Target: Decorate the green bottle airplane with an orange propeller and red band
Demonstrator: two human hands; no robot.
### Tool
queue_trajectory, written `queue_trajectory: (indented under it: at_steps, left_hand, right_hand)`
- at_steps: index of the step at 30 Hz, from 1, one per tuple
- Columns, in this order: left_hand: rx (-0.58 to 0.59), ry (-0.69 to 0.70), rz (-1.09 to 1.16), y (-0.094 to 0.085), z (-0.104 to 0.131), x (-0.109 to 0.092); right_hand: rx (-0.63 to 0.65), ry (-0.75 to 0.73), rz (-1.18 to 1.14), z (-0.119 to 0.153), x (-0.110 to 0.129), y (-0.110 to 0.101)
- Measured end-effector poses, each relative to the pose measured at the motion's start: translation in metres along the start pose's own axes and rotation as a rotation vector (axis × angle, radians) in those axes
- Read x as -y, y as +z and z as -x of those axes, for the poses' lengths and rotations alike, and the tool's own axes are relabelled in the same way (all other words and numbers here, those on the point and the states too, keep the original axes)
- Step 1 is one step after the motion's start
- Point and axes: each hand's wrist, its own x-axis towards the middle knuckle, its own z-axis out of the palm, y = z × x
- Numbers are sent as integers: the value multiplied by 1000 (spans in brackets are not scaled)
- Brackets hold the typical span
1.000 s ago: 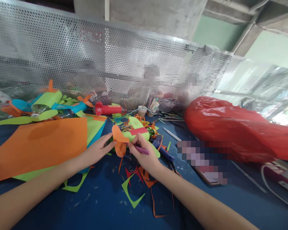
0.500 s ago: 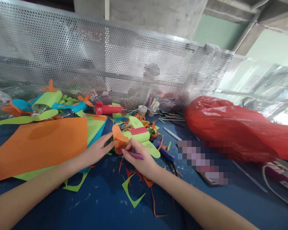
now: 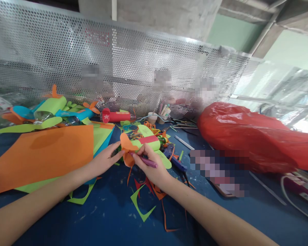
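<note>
Your L hand [image 3: 108, 160] is pinched nearly shut on the orange propeller [image 3: 126, 142] at the front of the plane [image 3: 148, 146], mid-surface [image 3: 110, 212]; your R hand [image 3: 152, 167] is closed round 1 purple pen [image 3: 149, 162], w/ its tip at the propeller. Containers: 2 cups at the back, side by side. The L cup [image 3: 152, 119] has a thin stick by its rim; the R cup [image 3: 162, 120] holds several markers [image 3: 165, 110], exact no. unclear. 1 red bag [image 3: 246, 136] sits to your R, contents hidden. Behind L: 1 red bottle [image 3: 119, 117], 1 blue bottle [image 3: 84, 115], 1 green bottle [image 3: 51, 105]. 1 big orange sheet [image 3: 56, 153] tops other paper, L of your hands; 1 blue tool [image 3: 178, 164] lies R of the plane.
</note>
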Motion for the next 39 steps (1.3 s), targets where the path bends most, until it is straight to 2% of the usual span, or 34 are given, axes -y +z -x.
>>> queue_trajectory:
  at_steps: [14,24,34,39]
  left_hand:
    - [-28,14,-31,1,1,-1]
    - [-13,7,-22,1,1,2]
    - [-28,-17,-62,1,1,0]
    - [-33,-28,-45,1,1,-1]
  right_hand:
    - [-20,-32,-28,-3,-2,0]
    - [-14,-16,21,-1,-3,-5]
    - [15,-25,170,-1,-4,-8]
    - [18,-32,146,0,-4,-6]
